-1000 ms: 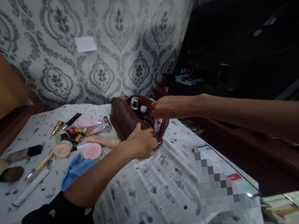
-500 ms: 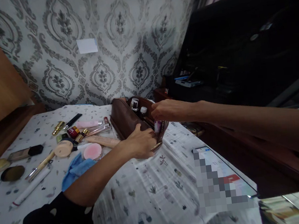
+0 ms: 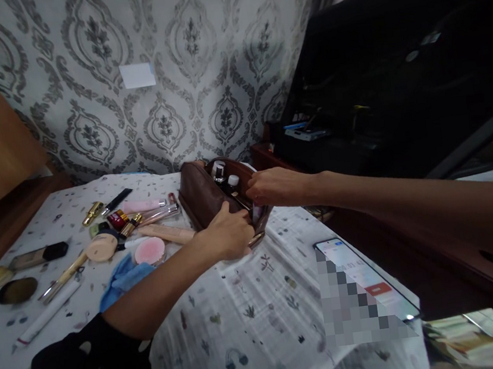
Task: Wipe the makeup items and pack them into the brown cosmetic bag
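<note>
Apparent step: reaching into brown pouch (image 3: 203, 196), unfastened on bench (image 3: 256, 333) | left hand (image 3: 229, 232): grip clasped on its near side | right hand (image 3: 272, 186): fingers curled at its mouth, hold cannot be told | next move likely needs: mouth held wide

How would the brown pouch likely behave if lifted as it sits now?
The brown pouch would probably flex, since its rounded side looks like soft leather. It may feel fairly weighty, with capped bottles inside. Its top is open, so tilting it could spill things out.
</note>
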`<state>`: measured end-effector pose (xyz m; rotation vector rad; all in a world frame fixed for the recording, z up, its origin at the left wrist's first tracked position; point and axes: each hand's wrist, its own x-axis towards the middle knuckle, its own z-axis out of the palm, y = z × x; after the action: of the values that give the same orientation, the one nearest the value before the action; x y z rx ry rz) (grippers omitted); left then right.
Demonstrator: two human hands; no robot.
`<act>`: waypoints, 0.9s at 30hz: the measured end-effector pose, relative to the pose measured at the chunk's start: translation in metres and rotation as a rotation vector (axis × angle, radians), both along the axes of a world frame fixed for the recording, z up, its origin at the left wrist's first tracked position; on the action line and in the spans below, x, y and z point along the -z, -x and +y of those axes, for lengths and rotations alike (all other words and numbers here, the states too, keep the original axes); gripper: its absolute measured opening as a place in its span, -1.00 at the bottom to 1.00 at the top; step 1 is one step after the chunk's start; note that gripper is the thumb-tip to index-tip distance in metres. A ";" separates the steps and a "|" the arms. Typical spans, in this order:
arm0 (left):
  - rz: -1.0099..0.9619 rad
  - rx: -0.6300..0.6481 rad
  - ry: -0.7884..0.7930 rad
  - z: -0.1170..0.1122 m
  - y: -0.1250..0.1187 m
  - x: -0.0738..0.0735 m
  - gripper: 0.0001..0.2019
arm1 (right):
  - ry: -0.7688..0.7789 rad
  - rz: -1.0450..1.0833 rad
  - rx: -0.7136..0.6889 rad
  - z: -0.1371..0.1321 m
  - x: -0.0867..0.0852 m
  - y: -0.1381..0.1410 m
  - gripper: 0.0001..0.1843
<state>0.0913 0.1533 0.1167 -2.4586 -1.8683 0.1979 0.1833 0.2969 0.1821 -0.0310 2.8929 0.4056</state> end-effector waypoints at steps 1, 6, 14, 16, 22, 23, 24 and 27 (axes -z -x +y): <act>-0.001 0.001 -0.004 0.000 0.000 0.000 -0.80 | -0.023 -0.003 0.004 0.000 0.001 0.000 -0.82; 0.019 0.003 -0.036 0.000 -0.002 0.002 -0.77 | -0.086 -0.016 -0.019 -0.004 0.000 -0.001 -0.81; 0.081 -0.043 0.015 0.007 -0.011 -0.002 -0.69 | -0.154 -0.020 -0.015 -0.009 -0.003 -0.006 -0.77; 0.089 -0.044 0.034 0.010 -0.012 -0.004 -0.68 | -0.155 -0.022 -0.009 -0.008 -0.001 -0.006 -0.77; 0.100 -0.028 0.086 0.013 -0.011 -0.008 -0.71 | -0.159 0.025 -0.013 -0.003 0.002 -0.008 -0.76; 0.091 -0.022 0.089 0.012 -0.010 -0.010 -0.71 | -0.155 0.030 -0.009 -0.004 0.001 -0.009 -0.75; 0.076 -0.016 0.095 0.012 -0.009 -0.013 -0.70 | -0.149 0.033 0.003 -0.006 0.000 -0.011 -0.74; -0.001 -0.005 0.093 0.013 0.000 -0.025 -0.70 | -0.123 0.081 0.077 -0.011 0.001 -0.019 -0.74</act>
<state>0.0913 0.1661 0.1417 -2.5142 -1.9078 0.2908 0.2023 0.2856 0.1812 0.1196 2.9304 0.5829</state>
